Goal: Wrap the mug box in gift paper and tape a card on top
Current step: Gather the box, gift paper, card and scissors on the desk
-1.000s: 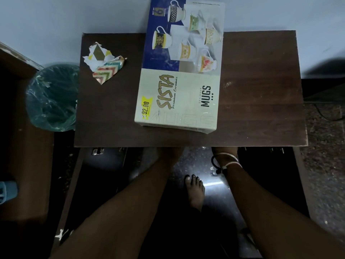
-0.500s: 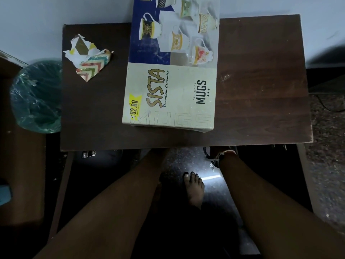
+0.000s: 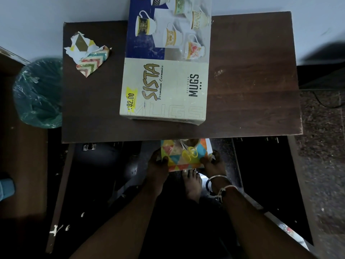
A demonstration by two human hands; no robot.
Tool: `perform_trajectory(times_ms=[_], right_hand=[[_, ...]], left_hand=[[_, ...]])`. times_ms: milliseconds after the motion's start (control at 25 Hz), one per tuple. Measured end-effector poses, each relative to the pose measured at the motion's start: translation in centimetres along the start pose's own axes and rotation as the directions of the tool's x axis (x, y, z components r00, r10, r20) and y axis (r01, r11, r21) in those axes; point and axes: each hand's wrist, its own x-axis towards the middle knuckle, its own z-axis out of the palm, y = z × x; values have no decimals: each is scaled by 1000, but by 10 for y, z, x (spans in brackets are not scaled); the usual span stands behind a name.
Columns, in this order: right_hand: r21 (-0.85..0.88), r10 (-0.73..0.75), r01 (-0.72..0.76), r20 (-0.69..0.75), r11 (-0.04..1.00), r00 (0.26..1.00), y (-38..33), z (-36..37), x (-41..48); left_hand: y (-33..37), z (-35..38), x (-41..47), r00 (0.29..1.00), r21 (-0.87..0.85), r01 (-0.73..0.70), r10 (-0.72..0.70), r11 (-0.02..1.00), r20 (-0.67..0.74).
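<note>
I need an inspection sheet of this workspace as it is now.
Surface: dark wooden table, pale scuffs.
Job's things: mug box lies flat on the table, unwrapped; folded gift paper below the near edge, yellow loops, perhaps scissors, on it; no card seen.
Clutter: torn paper scraps at the table's far left corner.
Hands: left hand and right hand each grip a side of the gift paper.
Cables: one dark cable on the floor, right.
Surroundings: green bin left of the table; bare foot below.
</note>
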Motion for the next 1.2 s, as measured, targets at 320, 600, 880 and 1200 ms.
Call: perform_trajectory(times_ms=[320, 600, 880, 1200], right_hand=[[-40, -85, 84, -20, 996, 996, -36, -1, 20], [-213, -200, 196, 1, 957, 980, -15, -18, -3], [-214, -128, 120, -26, 969, 991, -5, -57, -102], [-256, -78, 79, 15, 964, 997, 5, -99, -195]], left_hand=[[23, 0, 2, 996, 60, 5, -10, 998, 91], [11, -4, -23, 994, 157, 55, -70, 986, 90], [-4, -34, -90, 980, 408, 45, -119, 912, 159], [31, -73, -190, 961, 329, 86, -166, 940, 223]])
